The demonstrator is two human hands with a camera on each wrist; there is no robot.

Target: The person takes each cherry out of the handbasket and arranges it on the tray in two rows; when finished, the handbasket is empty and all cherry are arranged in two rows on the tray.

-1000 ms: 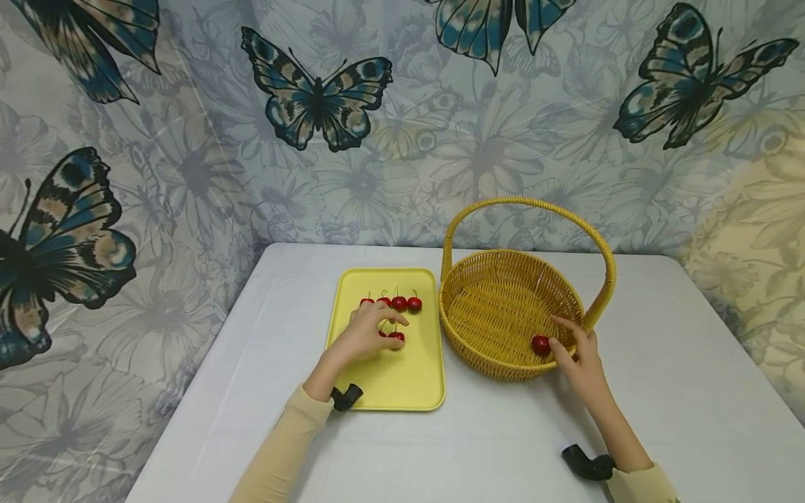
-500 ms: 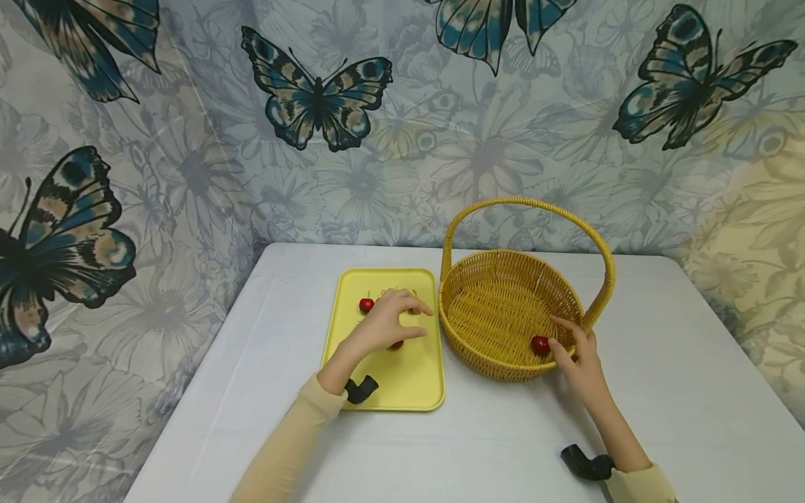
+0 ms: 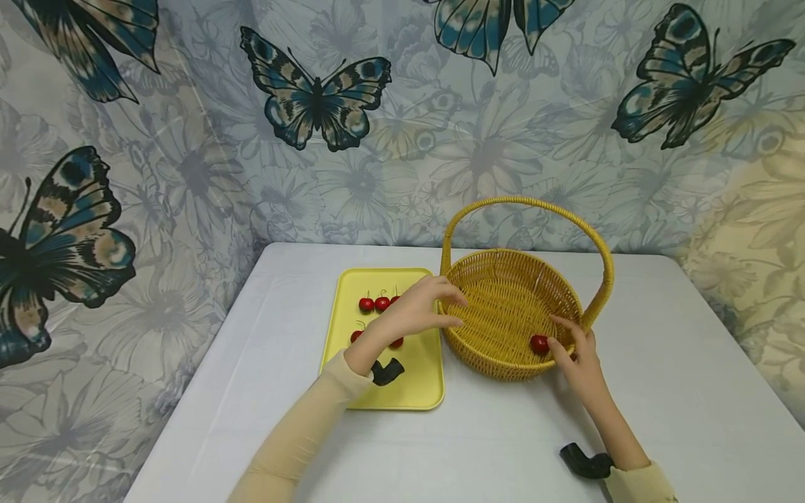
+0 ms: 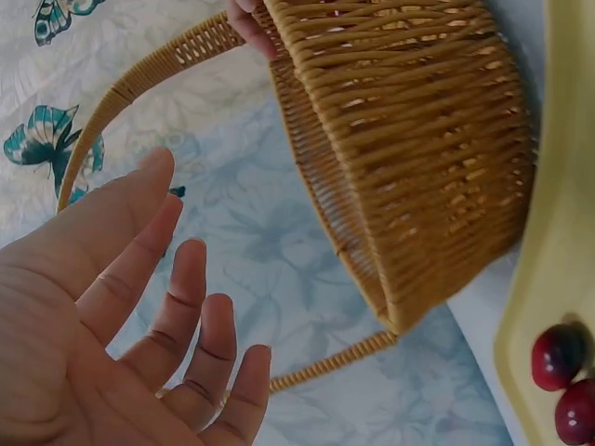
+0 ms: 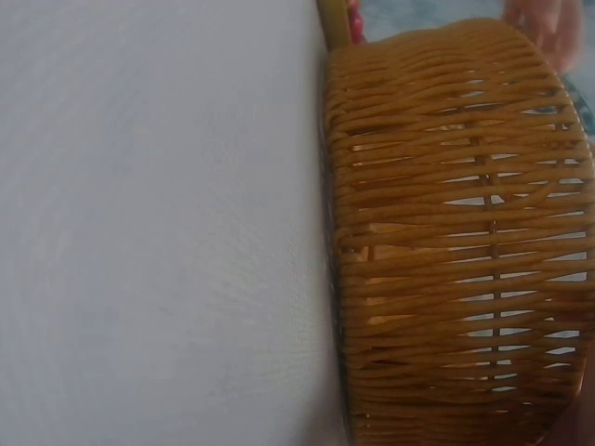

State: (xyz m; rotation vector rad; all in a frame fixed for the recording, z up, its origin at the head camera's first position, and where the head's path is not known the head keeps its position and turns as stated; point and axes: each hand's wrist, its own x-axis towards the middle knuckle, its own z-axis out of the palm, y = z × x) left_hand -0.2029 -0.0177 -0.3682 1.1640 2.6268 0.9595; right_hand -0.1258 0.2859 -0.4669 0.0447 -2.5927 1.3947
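Observation:
My left hand [image 3: 418,307] hangs in the air between the yellow tray [image 3: 409,391] and the basket's left rim, fingers spread and thumb apart. Nothing lies in its palm, as the left wrist view shows. Behind and below it, several red cherries [image 3: 366,305] with stems rest on the tray, some partly hidden by the hand. My right hand [image 3: 581,363] grips the right rim of the yellow wicker basket [image 3: 497,300], near the handle's foot. One cherry [image 3: 539,344] sits inside the basket, close beside the right thumb; whether they touch I cannot tell.
The basket's tall arched handle [image 3: 522,201] rises over its opening. A white cloth covers the table [image 3: 490,447], with a butterfly-patterned curtain [image 3: 377,181] behind it. Black wrist mounts [image 3: 585,461] sit below both hands.
My left hand has moved right from above the cherries to the basket's left rim, uncovering cherries on the tray's left. The right hand and basket have stayed still.

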